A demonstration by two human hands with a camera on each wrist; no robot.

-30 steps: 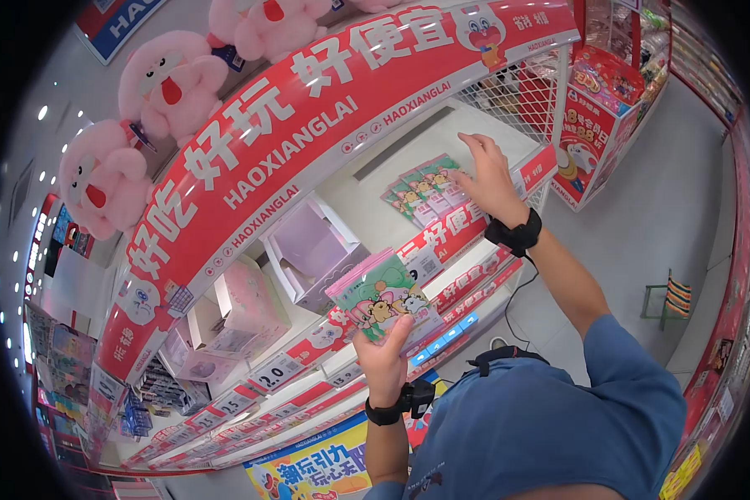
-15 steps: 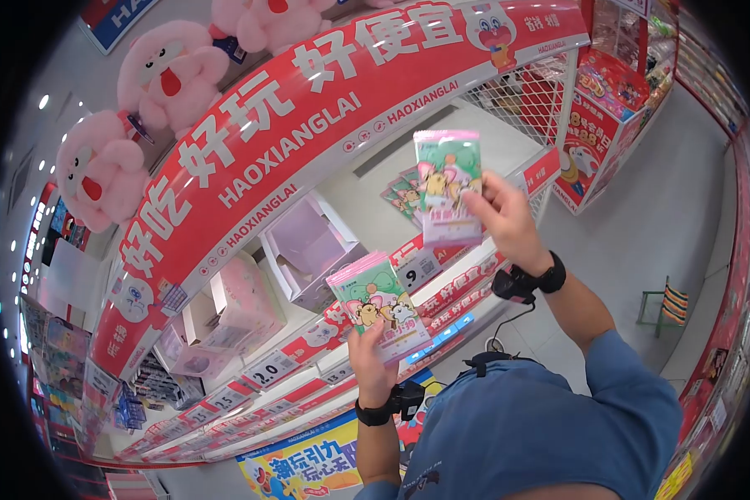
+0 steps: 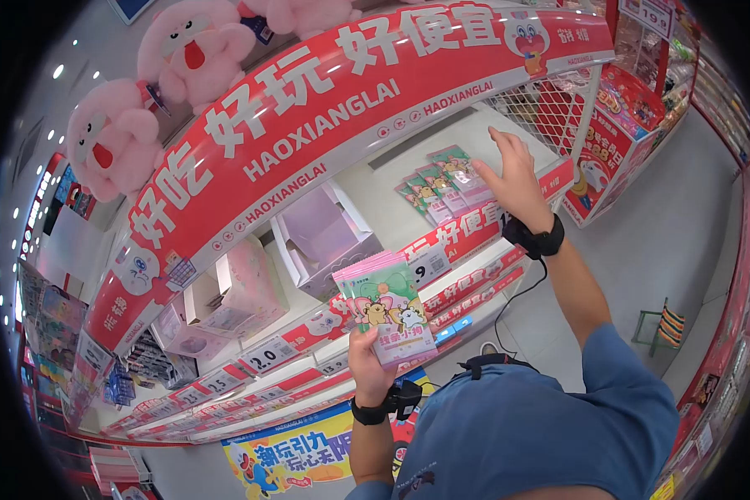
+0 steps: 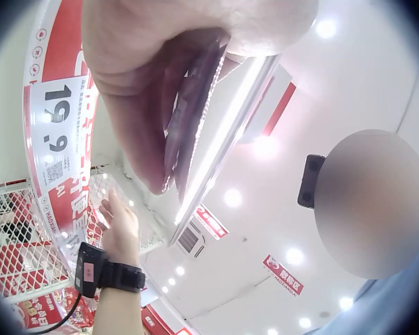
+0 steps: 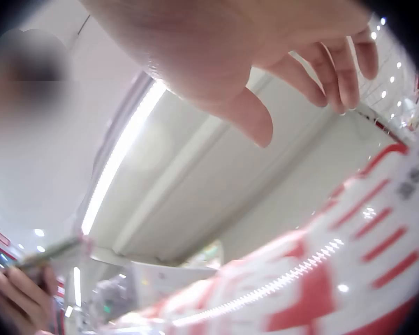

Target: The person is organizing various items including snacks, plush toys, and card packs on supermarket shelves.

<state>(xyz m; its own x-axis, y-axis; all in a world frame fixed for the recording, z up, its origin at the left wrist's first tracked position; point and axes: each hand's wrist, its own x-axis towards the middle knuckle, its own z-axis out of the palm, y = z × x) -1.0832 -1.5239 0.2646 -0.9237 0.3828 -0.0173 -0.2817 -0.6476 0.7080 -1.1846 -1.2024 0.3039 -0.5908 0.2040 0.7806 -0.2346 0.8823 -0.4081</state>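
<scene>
My left hand grips a small stack of flat foil packets, thumb across the front. The packets are green and pink with cartoon puppies and crimped pink top edges. In the left wrist view the stack shows edge-on between thumb and fingers. My right hand hovers over the right end of the white shelf, its fingers extended and nothing in them. Just left of its thumb, several matching packets lie overlapping in a row on the shelf. The right wrist view shows the right hand's spread fingers.
Left of the row stand an open lilac display box and a pink carton. A red sign board arches above the shelf, and a red price strip runs along its front. White wire mesh closes the right end.
Half a second ago my right hand held one packet up before the shelf. It has since gone back over the shelf and let go; the row shows one more packet. The left hand keeps its stack.
</scene>
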